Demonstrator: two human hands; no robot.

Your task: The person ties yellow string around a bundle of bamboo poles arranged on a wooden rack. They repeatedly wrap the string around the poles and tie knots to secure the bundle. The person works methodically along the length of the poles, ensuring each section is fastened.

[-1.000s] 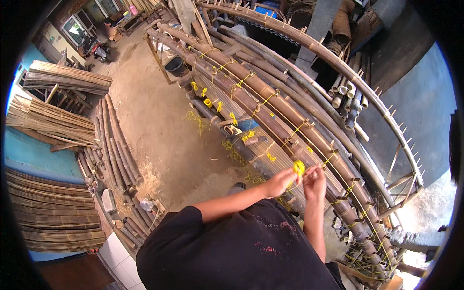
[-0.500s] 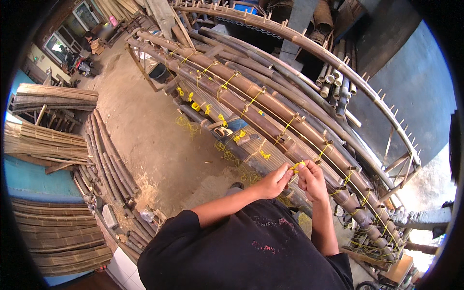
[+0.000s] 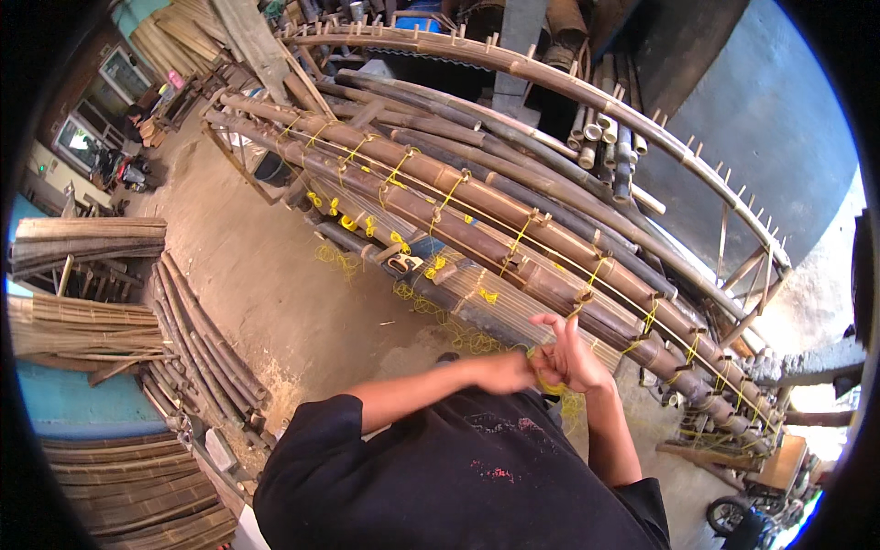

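On the near side of the front bamboo pole [image 3: 477,240], the person's left hand [image 3: 509,372] and right hand [image 3: 579,361] meet, some right fingers stretched out, with yellow cord [image 3: 552,385] between and below them; blur hides how firmly either grips it. Yellow bundles [image 3: 436,267] and a saw [image 3: 403,264] lie along that side of the pole. Near its far end sits a black bucket [image 3: 271,170], contents too dark to tell.
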